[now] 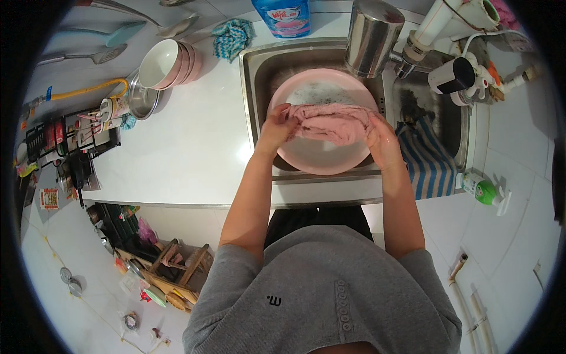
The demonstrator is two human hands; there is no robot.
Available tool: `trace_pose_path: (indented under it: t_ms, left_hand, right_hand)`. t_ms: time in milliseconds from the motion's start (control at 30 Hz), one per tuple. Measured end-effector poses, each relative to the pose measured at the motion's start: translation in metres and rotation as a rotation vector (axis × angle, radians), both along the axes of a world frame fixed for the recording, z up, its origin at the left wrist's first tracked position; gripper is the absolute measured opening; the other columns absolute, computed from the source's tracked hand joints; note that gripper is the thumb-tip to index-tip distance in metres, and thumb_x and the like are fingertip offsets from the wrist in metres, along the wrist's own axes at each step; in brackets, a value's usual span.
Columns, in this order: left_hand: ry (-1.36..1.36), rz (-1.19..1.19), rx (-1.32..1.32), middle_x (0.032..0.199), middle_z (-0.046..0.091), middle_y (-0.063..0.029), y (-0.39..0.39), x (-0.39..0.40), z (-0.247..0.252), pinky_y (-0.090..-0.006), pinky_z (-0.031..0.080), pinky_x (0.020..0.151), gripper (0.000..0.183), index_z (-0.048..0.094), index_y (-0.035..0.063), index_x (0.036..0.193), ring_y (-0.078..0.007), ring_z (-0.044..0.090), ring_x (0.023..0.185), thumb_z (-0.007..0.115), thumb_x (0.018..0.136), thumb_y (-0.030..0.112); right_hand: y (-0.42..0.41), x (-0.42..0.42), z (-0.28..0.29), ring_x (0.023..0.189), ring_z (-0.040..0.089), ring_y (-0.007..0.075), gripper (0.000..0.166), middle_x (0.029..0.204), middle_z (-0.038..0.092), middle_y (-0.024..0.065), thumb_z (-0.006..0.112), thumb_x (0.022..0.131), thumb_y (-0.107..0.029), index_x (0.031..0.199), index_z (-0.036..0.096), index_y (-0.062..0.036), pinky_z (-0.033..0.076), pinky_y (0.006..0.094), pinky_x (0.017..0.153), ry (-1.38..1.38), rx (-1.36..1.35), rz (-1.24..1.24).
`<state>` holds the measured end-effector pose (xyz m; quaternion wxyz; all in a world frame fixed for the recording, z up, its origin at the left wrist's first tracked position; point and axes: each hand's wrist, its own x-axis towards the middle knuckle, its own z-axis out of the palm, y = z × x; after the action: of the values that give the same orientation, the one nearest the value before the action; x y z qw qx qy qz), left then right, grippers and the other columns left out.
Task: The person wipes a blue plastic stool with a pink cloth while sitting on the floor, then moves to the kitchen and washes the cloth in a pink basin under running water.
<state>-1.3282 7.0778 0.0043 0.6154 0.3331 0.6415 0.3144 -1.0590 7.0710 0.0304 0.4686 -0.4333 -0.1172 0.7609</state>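
Observation:
A wet-looking pink cloth [329, 124] is stretched between my two hands, bunched and folded along its length. My left hand [279, 129] grips its left end, and my right hand [384, 140] grips the right end. Below the cloth is a round pink basin [327, 167] with cloudy water and grey-white suds [320, 94] showing at its far side. The basin sits in the left bowl of a stainless steel sink [261, 57]. The cloth covers the middle of the basin, so what lies under it is hidden.
A metal cylinder [373, 37] overhangs the basin's far right. A striped cloth [429, 159] drapes over the right sink bowl's front edge, near a green spray bottle [482, 189]. Stacked pink bowls [166, 64], a blue checked rag [232, 39] and a blue detergent bottle [285, 17] stand on the counter.

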Motion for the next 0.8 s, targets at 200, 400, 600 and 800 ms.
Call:
trace_pose_path:
  t_ms: [200,400,600,800]
  left_hand:
    - [0.239,-0.285,-0.160,0.120,0.060,-0.0151,-0.003,0.036,0.027,-0.0409,0.043,0.098,0.054,0.058,0.0023,0.125,-0.0278,0.055,0.115,0.062,0.089,0.042]
    - [-0.718,0.207,-0.132,0.112,0.062,-0.0106,-0.017,0.050,0.014,-0.0352,0.049,0.089,0.028,0.057,0.0043,0.116,-0.0210,0.060,0.104,0.057,0.092,0.019]
    - [-0.768,0.456,0.045,0.106,0.063,-0.0049,-0.004,0.031,0.049,-0.0314,0.050,0.086,0.021,0.054,0.0099,0.109,-0.0175,0.061,0.099,0.052,0.089,0.002]
    - [-0.487,0.319,0.183,0.113,0.061,-0.0072,-0.001,0.015,0.072,-0.0358,0.048,0.093,0.036,0.050,0.0074,0.122,-0.0196,0.059,0.107,0.055,0.087,0.001]
  right_hand:
    - [-0.002,-0.031,0.017,0.098,0.055,0.0103,0.022,0.103,0.061,0.0002,0.060,0.094,-0.019,0.107,0.066,-0.0026,0.043,0.0256,0.087,-0.270,0.196,0.185]
    - [-0.004,-0.025,0.031,0.092,0.059,0.0110,0.022,0.100,0.064,0.0024,0.064,0.091,-0.013,0.110,0.063,-0.0010,0.047,0.0256,0.082,-0.250,0.289,0.109]
    - [0.006,0.013,0.040,0.087,0.062,0.0134,0.014,0.097,0.064,0.0052,0.062,0.091,-0.011,0.103,0.063,-0.0029,0.053,0.0299,0.074,-0.348,0.101,-0.295]
    - [0.015,0.050,0.049,0.069,0.055,0.0109,0.014,0.098,0.063,0.0054,0.060,0.094,-0.016,0.106,0.060,-0.0088,0.050,0.0268,0.060,-0.356,0.175,-0.178]
